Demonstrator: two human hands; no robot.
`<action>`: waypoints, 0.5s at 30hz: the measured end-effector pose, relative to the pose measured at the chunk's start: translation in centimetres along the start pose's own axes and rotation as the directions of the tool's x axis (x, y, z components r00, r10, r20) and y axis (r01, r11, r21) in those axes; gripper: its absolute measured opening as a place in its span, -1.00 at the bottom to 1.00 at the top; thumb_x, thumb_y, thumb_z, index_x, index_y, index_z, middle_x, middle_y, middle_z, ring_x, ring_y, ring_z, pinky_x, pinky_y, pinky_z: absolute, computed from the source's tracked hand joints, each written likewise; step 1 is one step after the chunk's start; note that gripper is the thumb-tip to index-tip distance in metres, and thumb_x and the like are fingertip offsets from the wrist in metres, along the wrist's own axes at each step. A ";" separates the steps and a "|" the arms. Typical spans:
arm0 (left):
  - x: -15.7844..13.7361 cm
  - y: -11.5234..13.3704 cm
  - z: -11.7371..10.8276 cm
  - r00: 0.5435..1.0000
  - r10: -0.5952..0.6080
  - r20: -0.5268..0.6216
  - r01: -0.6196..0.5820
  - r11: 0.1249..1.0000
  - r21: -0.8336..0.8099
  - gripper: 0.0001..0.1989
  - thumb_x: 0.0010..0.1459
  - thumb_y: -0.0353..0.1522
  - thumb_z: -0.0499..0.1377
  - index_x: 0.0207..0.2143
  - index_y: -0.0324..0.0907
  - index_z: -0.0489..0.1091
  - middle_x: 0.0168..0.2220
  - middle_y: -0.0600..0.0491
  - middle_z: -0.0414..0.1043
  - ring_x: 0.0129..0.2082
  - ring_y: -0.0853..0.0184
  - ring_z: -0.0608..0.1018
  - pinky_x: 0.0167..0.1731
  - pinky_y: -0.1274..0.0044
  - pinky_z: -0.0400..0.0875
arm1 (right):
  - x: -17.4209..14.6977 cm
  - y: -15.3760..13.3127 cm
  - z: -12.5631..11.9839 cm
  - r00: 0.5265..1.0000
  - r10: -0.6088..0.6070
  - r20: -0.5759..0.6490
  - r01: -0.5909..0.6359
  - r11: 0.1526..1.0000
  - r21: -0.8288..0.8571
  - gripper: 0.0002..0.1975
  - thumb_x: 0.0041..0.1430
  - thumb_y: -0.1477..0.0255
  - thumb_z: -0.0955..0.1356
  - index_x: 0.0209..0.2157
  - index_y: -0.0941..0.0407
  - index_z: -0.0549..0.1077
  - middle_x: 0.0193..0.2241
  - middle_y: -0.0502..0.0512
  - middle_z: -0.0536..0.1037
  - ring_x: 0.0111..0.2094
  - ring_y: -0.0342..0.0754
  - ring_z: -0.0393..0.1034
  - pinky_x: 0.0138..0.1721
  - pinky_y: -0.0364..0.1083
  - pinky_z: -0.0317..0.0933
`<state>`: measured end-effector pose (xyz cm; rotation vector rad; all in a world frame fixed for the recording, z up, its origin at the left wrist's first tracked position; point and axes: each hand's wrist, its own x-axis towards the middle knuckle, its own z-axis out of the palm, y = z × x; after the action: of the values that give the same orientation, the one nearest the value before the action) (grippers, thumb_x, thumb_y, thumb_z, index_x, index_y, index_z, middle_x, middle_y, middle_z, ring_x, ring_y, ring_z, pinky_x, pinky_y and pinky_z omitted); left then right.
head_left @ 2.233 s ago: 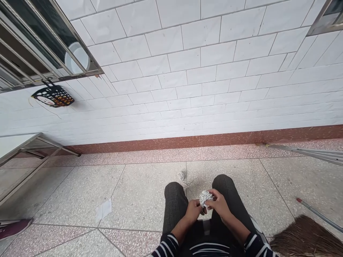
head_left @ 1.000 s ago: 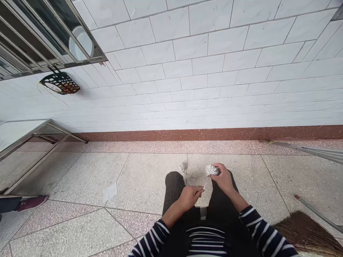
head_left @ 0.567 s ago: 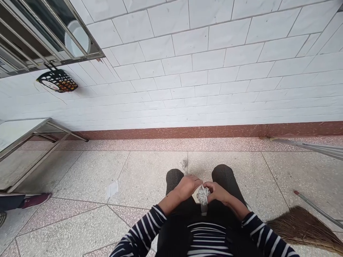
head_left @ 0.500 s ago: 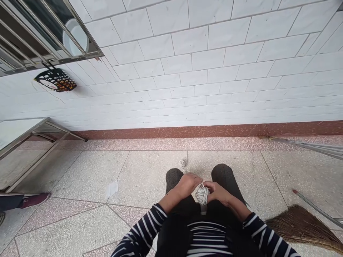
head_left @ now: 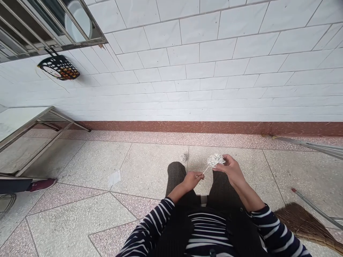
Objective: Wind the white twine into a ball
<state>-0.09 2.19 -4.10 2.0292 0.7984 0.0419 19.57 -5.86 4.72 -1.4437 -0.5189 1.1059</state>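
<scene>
My right hand (head_left: 233, 172) is closed around the right side of a loose ball of white cord (head_left: 215, 160), out beyond my right knee. Its strands look looped and layered. From the ball a short pale strand (head_left: 206, 170) runs down and left to my left hand (head_left: 192, 180), whose thumb and fingers pinch it near my left knee. On the floor ahead of that knee lies a smaller whitish ball (head_left: 182, 157), touched by neither hand.
A flat white sheet (head_left: 114, 178) lies on the floor to the left. Further left are a metal-framed table (head_left: 40, 116) and another person's shoe (head_left: 43, 184). A broom (head_left: 302, 223) and metal poles (head_left: 308, 144) are at right. A black basket (head_left: 60, 67) hangs from the window bars.
My right hand has carried the ball of cord forward and to the right, away from my lap. The hands are farther apart, with a strand now visible between them. The camera view shifted slightly.
</scene>
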 end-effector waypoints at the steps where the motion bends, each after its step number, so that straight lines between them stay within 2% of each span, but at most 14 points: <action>1: -0.3 0.4 0.5 0.999 0.030 0.021 -0.030 1.000 -0.010 -0.68 0.36 -0.34 0.02 -0.32 -0.26 0.52 -0.34 0.04 0.57 -0.30 0.37 0.54 -0.23 0.60 0.35 | 0.6 0.0 -0.1 0.998 -0.040 -0.055 0.036 0.997 -0.070 -0.49 -0.25 0.28 0.57 -0.22 0.07 0.39 -0.34 0.04 0.55 -0.32 0.06 0.46 -0.27 0.04 0.39; 3: -0.9 1.4 0.9 0.994 0.102 0.039 -0.103 0.994 0.023 -0.67 0.37 -0.35 0.00 -0.34 -0.26 0.50 -0.34 0.02 0.56 -0.30 0.37 0.55 -0.24 0.60 0.35 | 2.0 0.6 -0.3 0.978 -0.134 -0.157 0.086 0.957 -0.279 -0.49 -0.26 0.30 0.55 -0.23 0.06 0.37 -0.31 0.06 0.52 -0.29 0.08 0.44 -0.25 0.04 0.34; 5: -1.2 2.4 0.6 0.987 0.157 0.021 -0.158 0.978 0.136 -0.67 0.39 -0.33 -0.01 -0.31 -0.24 0.49 -0.34 0.01 0.55 -0.30 0.34 0.55 -0.24 0.58 0.35 | 3.0 1.9 -0.2 0.975 -0.136 -0.178 0.051 0.909 -0.413 -0.51 -0.33 0.36 0.53 -0.28 0.05 0.36 -0.24 0.09 0.49 -0.20 0.12 0.41 -0.20 0.03 0.30; 7: -1.3 3.1 -0.4 0.979 0.202 -0.002 -0.194 0.943 0.270 -0.70 0.39 -0.32 -0.01 -0.23 -0.21 0.50 -0.32 -0.01 0.54 -0.27 0.31 0.55 -0.22 0.55 0.36 | 3.2 3.7 0.0 0.997 0.045 -0.068 -0.068 0.926 -0.372 -0.54 -0.41 0.44 0.50 -0.35 0.06 0.35 -0.22 0.08 0.46 -0.12 0.13 0.37 -0.18 -0.01 0.29; 8: -1.2 3.3 -1.0 0.974 0.226 0.000 -0.214 0.921 0.324 -0.71 0.40 -0.33 -0.01 -0.20 -0.20 0.50 -0.30 -0.02 0.54 -0.25 0.30 0.56 -0.20 0.54 0.37 | 3.0 4.7 0.2 0.991 0.134 0.008 -0.123 0.931 -0.343 -0.56 -0.44 0.47 0.49 -0.39 0.07 0.36 -0.26 0.06 0.46 -0.15 0.11 0.38 -0.21 -0.02 0.30; 11: -1.1 3.3 -2.9 0.959 0.279 0.045 -0.272 0.872 0.407 -0.74 0.39 -0.36 0.00 -0.18 -0.19 0.49 -0.27 -0.02 0.53 -0.22 0.30 0.55 -0.15 0.53 0.39 | 1.5 6.7 0.8 0.923 0.326 0.202 -0.267 0.925 -0.272 -0.62 -0.45 0.45 0.48 -0.42 0.11 0.42 -0.41 0.03 0.48 -0.34 0.04 0.43 -0.34 -0.02 0.34; 13: -1.0 3.1 -3.6 0.958 0.284 0.049 -0.278 0.866 0.416 -0.72 0.40 -0.36 -0.02 -0.20 -0.20 0.49 -0.27 -0.03 0.53 -0.22 0.31 0.55 -0.15 0.54 0.40 | 0.5 7.1 1.0 0.874 0.395 0.282 -0.347 0.915 -0.206 -0.63 -0.37 0.38 0.47 -0.38 0.12 0.44 -0.44 0.02 0.50 -0.40 -0.01 0.44 -0.39 -0.04 0.35; 15: -0.8 3.0 -3.8 0.962 0.272 0.022 -0.258 0.878 0.404 -0.68 0.42 -0.33 -0.05 -0.18 -0.21 0.49 -0.27 -0.04 0.53 -0.23 0.30 0.55 -0.17 0.53 0.41 | -0.2 6.9 0.9 0.848 0.421 0.322 -0.399 0.907 -0.136 -0.63 -0.32 0.35 0.46 -0.35 0.12 0.45 -0.44 0.01 0.51 -0.42 -0.06 0.44 -0.41 -0.08 0.35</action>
<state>-0.40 3.54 0.59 2.5305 0.5746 0.0735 16.75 -7.06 -1.54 -1.4602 -0.5033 1.7217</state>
